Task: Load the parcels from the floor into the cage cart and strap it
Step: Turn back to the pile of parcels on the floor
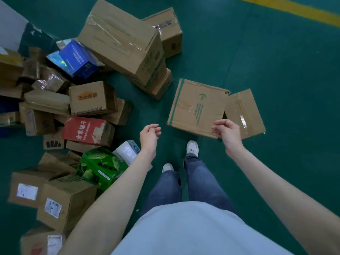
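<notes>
Parcels (77,115) lie heaped on the green floor (276,61) — left of the left hand (149,136). Flat carton (197,106) lies just beyond the right hand (226,132). Both hands — fingers loosely curled, holding nothing.

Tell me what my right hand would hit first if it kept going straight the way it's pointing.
Probably the flat cardboard box with green print. Your right hand hangs over its near right corner, fingers loosely curled, holding nothing. Height above it is unclear from one view.
</notes>
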